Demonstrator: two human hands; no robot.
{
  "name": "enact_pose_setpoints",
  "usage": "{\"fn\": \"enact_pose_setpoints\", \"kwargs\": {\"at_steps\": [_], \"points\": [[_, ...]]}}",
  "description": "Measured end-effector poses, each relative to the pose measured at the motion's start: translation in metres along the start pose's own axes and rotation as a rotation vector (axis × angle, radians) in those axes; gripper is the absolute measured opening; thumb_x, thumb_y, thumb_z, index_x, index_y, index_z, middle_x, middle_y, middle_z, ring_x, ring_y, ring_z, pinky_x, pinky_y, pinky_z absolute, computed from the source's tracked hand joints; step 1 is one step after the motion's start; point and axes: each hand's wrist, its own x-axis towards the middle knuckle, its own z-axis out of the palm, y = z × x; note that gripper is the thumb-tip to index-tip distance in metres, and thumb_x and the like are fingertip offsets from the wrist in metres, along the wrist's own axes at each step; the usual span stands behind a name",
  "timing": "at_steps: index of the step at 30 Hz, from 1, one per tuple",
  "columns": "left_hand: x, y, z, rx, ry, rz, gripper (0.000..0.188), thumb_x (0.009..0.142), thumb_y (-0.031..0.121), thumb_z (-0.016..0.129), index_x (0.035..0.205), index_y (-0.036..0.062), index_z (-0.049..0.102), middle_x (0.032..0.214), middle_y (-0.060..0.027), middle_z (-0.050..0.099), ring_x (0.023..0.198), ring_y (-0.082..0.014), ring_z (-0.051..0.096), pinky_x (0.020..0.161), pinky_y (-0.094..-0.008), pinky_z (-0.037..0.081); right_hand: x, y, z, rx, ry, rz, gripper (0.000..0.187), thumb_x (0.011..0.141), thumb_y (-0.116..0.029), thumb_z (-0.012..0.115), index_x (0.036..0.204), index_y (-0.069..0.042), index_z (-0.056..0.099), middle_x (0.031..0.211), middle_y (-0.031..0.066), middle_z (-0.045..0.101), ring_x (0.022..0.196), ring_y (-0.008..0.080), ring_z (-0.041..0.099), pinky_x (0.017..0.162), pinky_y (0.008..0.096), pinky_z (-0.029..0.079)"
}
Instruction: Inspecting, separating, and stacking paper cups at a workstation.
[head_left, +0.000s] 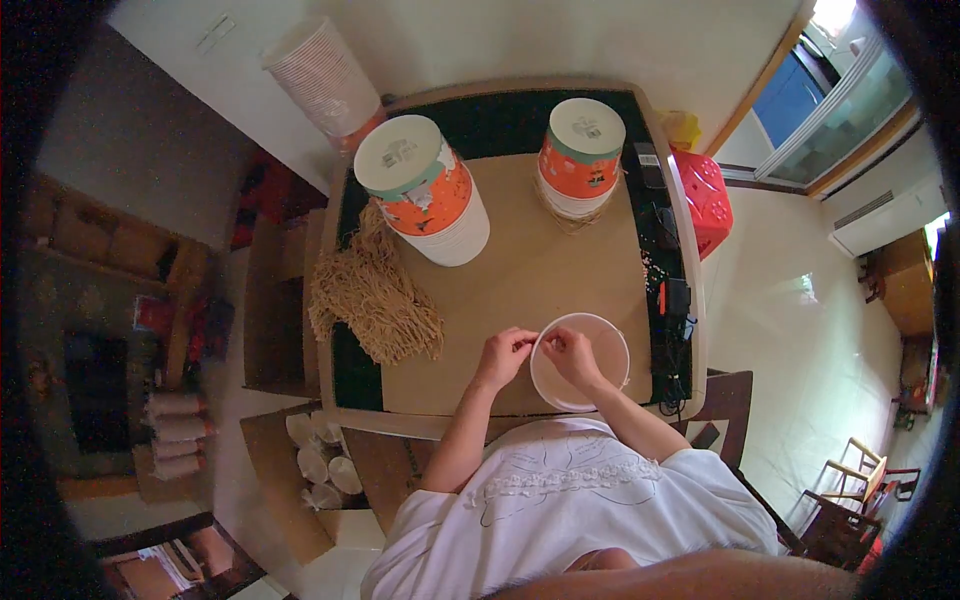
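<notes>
A white paper bucket [605, 360] stands mouth up at the near edge of the table, just in front of me. My left hand [508, 354] is outside its left rim, fingers pinched with the tips at the rim. My right hand [570, 354] reaches into the mouth, its curled fingers at the inside of the same left wall. Whatever lies between the fingertips of either hand is too small to make out. A small tan bit shows at the bucket's right rim. Left of my hands lies a tangled bundle of tan cords [380, 295].
Upside-down stacks of orange-and-white buckets stand at the table's back left [430, 195] and back right [580, 160]. Black adapters and cables [672, 350] line the right edge. A red stool [705, 200] is beyond it. A cardboard box [290, 470] of white cups sits on the floor.
</notes>
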Motion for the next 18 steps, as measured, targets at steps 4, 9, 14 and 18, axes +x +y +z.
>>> {"fn": "enact_pose_setpoints", "kwargs": {"at_steps": [4,9,14,18], "points": [[0.002,0.007,-0.001,0.079,-0.026,-0.011,0.015,0.073,0.005,0.059,0.087,0.0035,0.063,0.08,-0.0092,0.061,0.069,-0.017,0.058,0.062,-0.0272,0.045,-0.001,-0.006,-0.004,-0.005,-0.011,0.037,0.013,0.073,-0.013,0.063,0.077,0.0,0.061,0.058,0.0046,0.054,0.053,0.0079,0.045,0.049,0.0247,0.039],[0.003,0.006,0.0,0.11,-0.007,0.056,0.011,0.074,0.007,0.058,0.083,0.0026,0.061,0.079,-0.011,0.06,0.07,-0.0226,0.058,0.063,-0.0311,0.046,-0.001,-0.007,-0.008,0.054,-0.034,0.047,0.013,0.074,-0.012,0.063,0.076,0.0,0.061,0.059,0.0032,0.055,0.054,0.0073,0.046,0.05,0.0245,0.039],[0.002,0.001,0.006,0.103,0.026,0.079,0.009,0.076,0.007,0.055,0.082,0.0014,0.058,0.079,-0.0125,0.06,0.073,-0.0272,0.059,0.065,-0.0342,0.047,-0.001,0.004,-0.007,-0.047,-0.037,-0.013,0.014,0.074,-0.012,0.062,0.08,-0.001,0.059,0.059,0.0033,0.055,0.054,0.0069,0.048,0.05,0.0239,0.04],[-0.002,-0.01,0.009,-0.015,0.042,-0.054,0.012,0.078,0.005,0.054,0.089,0.0015,0.055,0.079,-0.0124,0.06,0.073,-0.0226,0.061,0.066,-0.0308,0.048,-0.005,0.009,-0.004,0.028,-0.019,0.018,0.014,0.076,-0.011,0.06,0.086,-0.002,0.056,0.061,0.003,0.055,0.055,0.0075,0.05,0.047,0.023,0.041]]}}
